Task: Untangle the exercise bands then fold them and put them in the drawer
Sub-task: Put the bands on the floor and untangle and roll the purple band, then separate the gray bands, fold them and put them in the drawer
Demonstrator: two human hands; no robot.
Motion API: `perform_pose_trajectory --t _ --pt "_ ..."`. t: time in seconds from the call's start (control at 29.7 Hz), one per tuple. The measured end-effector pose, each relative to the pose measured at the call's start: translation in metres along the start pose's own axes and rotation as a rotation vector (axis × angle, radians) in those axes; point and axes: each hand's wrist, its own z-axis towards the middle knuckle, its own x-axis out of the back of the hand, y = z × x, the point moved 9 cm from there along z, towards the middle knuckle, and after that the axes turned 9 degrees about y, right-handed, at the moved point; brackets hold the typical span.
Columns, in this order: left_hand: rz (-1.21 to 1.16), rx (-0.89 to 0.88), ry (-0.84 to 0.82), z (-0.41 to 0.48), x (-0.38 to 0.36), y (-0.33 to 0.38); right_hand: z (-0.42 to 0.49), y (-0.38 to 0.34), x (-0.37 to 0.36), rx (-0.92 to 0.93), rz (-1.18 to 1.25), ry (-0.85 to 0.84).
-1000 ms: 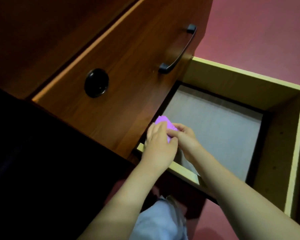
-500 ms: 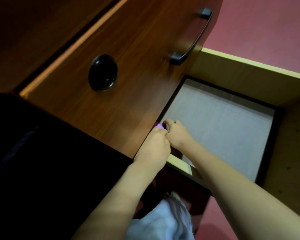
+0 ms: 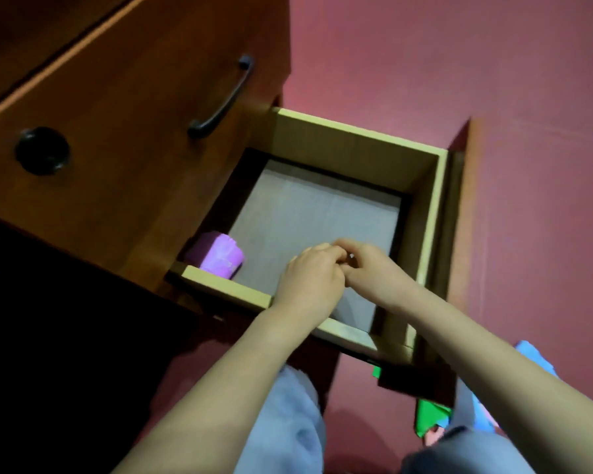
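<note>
Against the drawer (image 3: 356,136) wall lies the folded purple band (image 3: 221,256), likely light, soft, springy: pinch across its layers. Left hand (image 3: 308,282) and right hand (image 3: 374,271) hover curled, empty.

It is dim and a bit fuzzy all over. The lower left corner is almost black. The drawer (image 3: 353,131) looks smeared on its right side, with shadows inside.

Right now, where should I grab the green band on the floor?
Probably pinch the green band at its wide bunched part on the floor by your knees, reaching down from your own side. Its other end runs under the open drawer, so that end is hard to reach from above.
</note>
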Motion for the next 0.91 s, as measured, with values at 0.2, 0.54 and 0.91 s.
perform_pose_trajectory --t 0.2,0.54,0.91 --pt "-0.308 -0.121 0.112 -0.007 -0.006 0.095 -0.059 0.007 0.096 0.121 0.167 0.295" --pt "-0.279 -0.276 -0.481 -0.048 -0.16 0.213 -0.166 0.156 0.173 -0.276 0.286 0.555" --pt "-0.38 0.06 -0.739 -0.087 -0.313 0.198 -0.253 0.333 0.134 -0.817 0.683 0.671"
